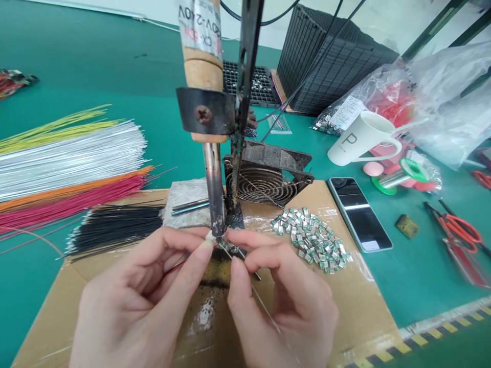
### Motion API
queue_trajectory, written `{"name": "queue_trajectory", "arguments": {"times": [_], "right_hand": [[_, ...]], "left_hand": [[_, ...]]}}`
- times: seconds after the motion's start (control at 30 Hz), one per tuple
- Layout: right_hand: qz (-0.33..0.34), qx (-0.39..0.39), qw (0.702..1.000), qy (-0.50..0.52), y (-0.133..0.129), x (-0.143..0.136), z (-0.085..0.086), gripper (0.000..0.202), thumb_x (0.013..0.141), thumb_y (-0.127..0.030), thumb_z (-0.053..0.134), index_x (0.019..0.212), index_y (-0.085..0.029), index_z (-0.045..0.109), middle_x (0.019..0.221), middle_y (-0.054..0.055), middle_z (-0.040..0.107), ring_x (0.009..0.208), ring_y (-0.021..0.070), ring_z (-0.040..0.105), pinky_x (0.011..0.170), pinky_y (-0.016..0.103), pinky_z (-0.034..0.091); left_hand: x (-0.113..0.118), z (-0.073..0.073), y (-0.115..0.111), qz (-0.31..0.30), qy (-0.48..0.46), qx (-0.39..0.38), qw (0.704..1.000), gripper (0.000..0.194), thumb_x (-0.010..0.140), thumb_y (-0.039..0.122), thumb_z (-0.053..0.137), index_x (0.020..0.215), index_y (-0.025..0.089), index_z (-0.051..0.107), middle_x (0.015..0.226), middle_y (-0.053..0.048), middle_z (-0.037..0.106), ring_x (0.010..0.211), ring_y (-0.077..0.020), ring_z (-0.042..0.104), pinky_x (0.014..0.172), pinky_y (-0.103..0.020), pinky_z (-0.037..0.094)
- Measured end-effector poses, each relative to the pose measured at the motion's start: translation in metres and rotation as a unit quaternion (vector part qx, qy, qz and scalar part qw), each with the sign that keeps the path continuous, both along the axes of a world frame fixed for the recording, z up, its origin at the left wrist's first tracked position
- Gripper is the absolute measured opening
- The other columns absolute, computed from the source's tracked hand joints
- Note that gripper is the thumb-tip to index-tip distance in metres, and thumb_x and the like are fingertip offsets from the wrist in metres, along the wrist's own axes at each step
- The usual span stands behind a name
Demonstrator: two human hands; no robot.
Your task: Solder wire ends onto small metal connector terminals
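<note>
Evidently, close work: the left hand (pixel 153 289) pinches a piece, mostly hidden, under the iron (pixel 213 163); the right hand (pixel 286 289) pinches a thin wire (pixel 264 308), its end near the tip. Best brace both hands, fingertips clear of likely hot metal, and feed lightly. Chips (pixel 312 239) lie to the right.

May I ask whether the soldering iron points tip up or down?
Tip down: the soldering iron has its wooden handle above its metal barrel.

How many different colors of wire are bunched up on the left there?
5: from back to front, yellow wires, white wires, orange wires, red wires, and black wires on the cardboard. Others may be hidden underneath.
</note>
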State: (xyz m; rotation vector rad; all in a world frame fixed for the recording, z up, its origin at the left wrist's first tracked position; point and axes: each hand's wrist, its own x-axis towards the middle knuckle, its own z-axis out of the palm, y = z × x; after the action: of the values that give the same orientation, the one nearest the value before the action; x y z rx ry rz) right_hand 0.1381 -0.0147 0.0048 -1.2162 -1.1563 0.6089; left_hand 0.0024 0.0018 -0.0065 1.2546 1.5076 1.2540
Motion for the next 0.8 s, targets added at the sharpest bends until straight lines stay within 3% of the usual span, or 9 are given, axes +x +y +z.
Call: {"name": "queue_trajectory", "arguments": {"times": [0.33, 0.53, 0.8], "right_hand": [[0.0, -0.009, 1.0, 0.001, -0.0015, 0.0, 0.002, 0.03, 0.08, 0.004, 0.068, 0.086, -0.025, 0.066, 0.111, -0.005, 0.082, 0.1, 0.0124, 0.081, 0.09, 0.018, 0.064], [-0.004, 0.005, 1.0, -0.001, 0.0, 0.0005, 0.0007, 0.03, 0.081, 0.004, 0.068, 0.087, -0.025, 0.067, 0.109, -0.004, 0.083, 0.097, 0.0132, 0.081, 0.086, 0.019, 0.066], [0.005, -0.01, 1.0, 0.006, -0.0014, 0.0016, 0.0008, 0.03, 0.079, 0.005, 0.069, 0.085, -0.024, 0.065, 0.111, -0.004, 0.082, 0.098, 0.0105, 0.08, 0.092, 0.017, 0.062]], "left_hand": [[-0.003, -0.0015, -0.0042, -0.003, -0.016, -0.049, 0.999, 0.019, 0.085, 0.04, 0.086, 0.094, 0.027, 0.075, 0.084, 0.002, 0.07, 0.063, -0.0089, 0.065, 0.055, -0.006, 0.055], [-0.0037, 0.0015, -0.0022, 0.002, -0.002, -0.032, 0.999, 0.019, 0.084, 0.04, 0.087, 0.092, 0.028, 0.075, 0.09, 0.002, 0.072, 0.069, -0.0103, 0.069, 0.063, -0.007, 0.058], [-0.0005, -0.0005, 0.0, -0.002, -0.005, -0.044, 0.999, 0.021, 0.084, 0.041, 0.087, 0.092, 0.027, 0.074, 0.079, 0.002, 0.07, 0.06, -0.0083, 0.064, 0.05, -0.005, 0.049]]}}
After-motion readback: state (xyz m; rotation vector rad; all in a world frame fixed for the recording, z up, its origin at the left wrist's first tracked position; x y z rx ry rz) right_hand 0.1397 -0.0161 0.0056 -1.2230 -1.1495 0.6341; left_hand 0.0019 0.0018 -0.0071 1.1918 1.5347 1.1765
